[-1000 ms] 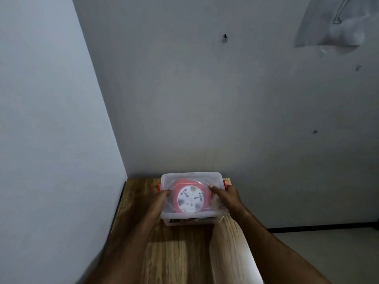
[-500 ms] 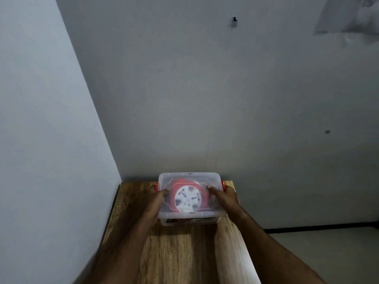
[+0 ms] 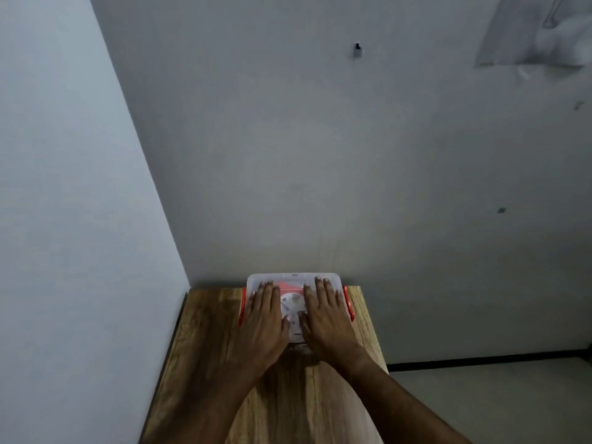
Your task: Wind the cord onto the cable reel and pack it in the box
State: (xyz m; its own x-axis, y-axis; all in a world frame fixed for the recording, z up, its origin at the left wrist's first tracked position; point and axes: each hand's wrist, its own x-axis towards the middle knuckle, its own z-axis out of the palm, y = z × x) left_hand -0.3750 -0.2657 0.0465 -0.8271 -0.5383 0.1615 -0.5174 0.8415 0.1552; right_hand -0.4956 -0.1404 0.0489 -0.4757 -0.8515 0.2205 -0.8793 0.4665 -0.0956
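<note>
Two pale grey walls [image 3: 320, 155] meet in a corner ahead of me, and the wooden worktop [image 3: 205, 347] is pushed into that corner, its far edge against the wall in front and its left edge close to the side wall. To the right of the worktop a strip of light floor [image 3: 480, 405] shows, with a dark skirting line [image 3: 480, 360] where it meets the wall. High on the right of the wall hangs a crumpled pale sheet [image 3: 528, 30], too blurred for me to say what it is. At the far end of the worktop, right up by the wall, sits the clear plastic box [image 3: 293, 278] with its translucent lid on and an orange clip at each short side, the left clip [image 3: 242, 307] and the right clip [image 3: 349, 304]. Through the lid I can make out the cable reel [image 3: 293, 304] lying flat inside, its red body and white round face showing between my hands; the cord itself I cannot make out. My left hand [image 3: 266, 318] lies palm down on the left half of the lid, fingers [image 3: 267, 291] straight and a little spread, pointing toward the wall. My right hand [image 3: 326, 318] lies the same way on the right half, fingers straight and flat, gripping nothing. The two thumbs nearly meet over the middle of the lid. On the front wall, well above the box, a small dark hook or nail [image 3: 357, 48] sticks out, and lower to the right there is a small dark mark [image 3: 501, 210].
</note>
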